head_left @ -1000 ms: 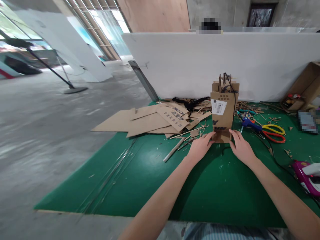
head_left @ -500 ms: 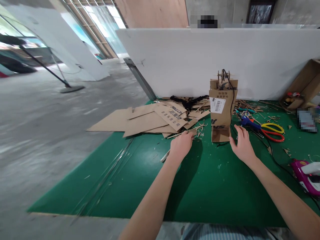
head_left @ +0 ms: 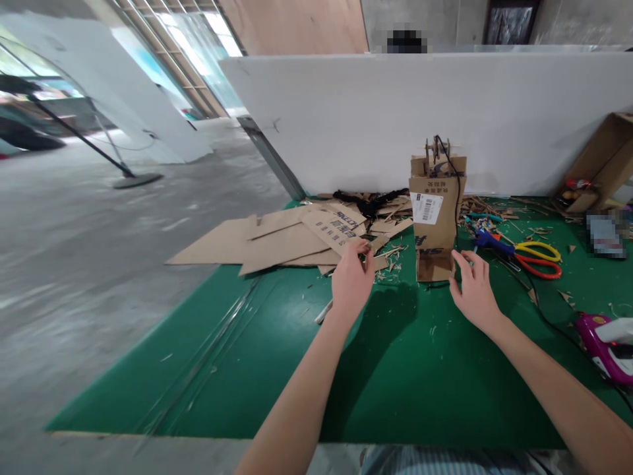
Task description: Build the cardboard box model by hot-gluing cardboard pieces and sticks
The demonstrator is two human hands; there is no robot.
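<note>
An upright cardboard structure (head_left: 438,214) with a white barcode label stands on the green tabletop (head_left: 277,376). Sticks and a black cord show at its top, and its lower front is an open recess. My right hand (head_left: 475,287) is beside its lower right edge, fingers apart, the index fingertip at or very near the cardboard. My left hand (head_left: 352,280) hovers over the cardboard scraps, fingers curled and closed near a small greyish bit at the tips; I cannot make out what it is. Under the left wrist lies a thin silvery tool (head_left: 324,311), partly covered.
Flat cardboard sheets (head_left: 277,244) overlap at the left, reaching past the table edge. To the right lie scissors (head_left: 539,257) with red and yellow handles, a blue tool (head_left: 494,243) and a magenta-and-white device (head_left: 606,346). A white partition (head_left: 356,125) runs behind; a cardboard box (head_left: 593,165) leans there.
My left hand has risen slightly away from the sticks and scraps, its fingers now pointing up more. My right hand has shifted a little toward the cardboard structure. The view has turned slightly.
</note>
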